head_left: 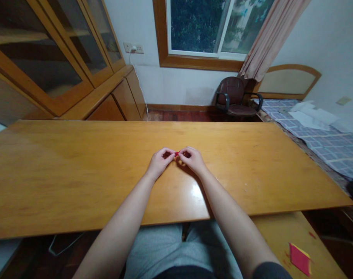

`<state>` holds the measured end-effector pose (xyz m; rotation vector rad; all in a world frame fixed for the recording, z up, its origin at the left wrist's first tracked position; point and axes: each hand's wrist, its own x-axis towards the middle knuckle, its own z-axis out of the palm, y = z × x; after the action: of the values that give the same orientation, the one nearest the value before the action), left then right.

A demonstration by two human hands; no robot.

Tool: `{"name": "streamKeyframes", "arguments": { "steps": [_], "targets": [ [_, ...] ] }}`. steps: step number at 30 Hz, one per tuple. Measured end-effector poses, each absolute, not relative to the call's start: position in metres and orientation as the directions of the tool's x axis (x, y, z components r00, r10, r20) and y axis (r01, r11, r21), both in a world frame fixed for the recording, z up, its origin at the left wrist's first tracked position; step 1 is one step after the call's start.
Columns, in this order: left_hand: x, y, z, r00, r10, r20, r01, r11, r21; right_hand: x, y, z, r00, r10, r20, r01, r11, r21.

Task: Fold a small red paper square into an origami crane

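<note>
A small red thing (176, 154), perhaps a knotted cord or folded piece, is held between my two hands over the middle of the wooden table (77, 174). It is too small for me to tell its kind. My left hand (161, 161) pinches its left side between thumb and forefinger. On the other side, my right hand (193, 158) grips it with the same kind of pinch. The fingertips of both hands nearly meet and cover part of it.
A red and yellow flat piece (300, 259) lies on a lower wooden surface (278, 232) at the lower right. Beyond the table stand a brown armchair (234, 97), a bed with a checked cover (315, 131), and a glass-doored cabinet (89, 93) at the left.
</note>
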<state>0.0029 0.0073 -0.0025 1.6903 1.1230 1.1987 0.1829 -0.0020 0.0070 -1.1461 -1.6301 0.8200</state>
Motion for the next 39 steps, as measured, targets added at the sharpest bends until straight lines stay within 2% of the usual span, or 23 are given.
{"name": "streamKeyframes", "arguments": {
  "steps": [11,14,18,21,28,34,39],
  "targets": [
    [0.001,0.009,-0.005,0.150,0.960,0.235,0.230,-0.265,0.936,0.182,-0.001,0.005,-0.113,0.956,0.270,0.285,0.292,-0.913],
    [0.002,0.008,-0.001,0.180,0.942,0.283,0.248,-0.321,0.914,0.183,0.000,0.002,-0.118,0.956,0.269,0.296,0.292,-0.909],
    [0.004,0.005,0.008,0.219,0.880,0.422,0.338,-0.474,0.813,0.183,0.001,0.002,-0.127,0.945,0.302,0.352,0.328,-0.877],
    [0.004,0.005,0.011,0.214,0.867,0.449,0.373,-0.498,0.783,0.184,0.001,0.005,-0.141,0.933,0.331,0.405,0.359,-0.841],
    [0.004,0.006,0.006,0.205,0.891,0.406,0.328,-0.453,0.829,0.183,0.003,0.003,-0.143,0.929,0.342,0.454,0.368,-0.811],
    [0.003,0.010,-0.001,0.184,0.935,0.304,0.215,-0.340,0.916,0.183,0.002,0.002,-0.145,0.938,0.315,0.410,0.346,-0.844],
    [0.001,0.013,0.000,0.204,0.935,0.290,0.199,-0.330,0.923,0.183,-0.002,0.006,-0.128,0.949,0.288,0.362,0.315,-0.877]
  ]
}}
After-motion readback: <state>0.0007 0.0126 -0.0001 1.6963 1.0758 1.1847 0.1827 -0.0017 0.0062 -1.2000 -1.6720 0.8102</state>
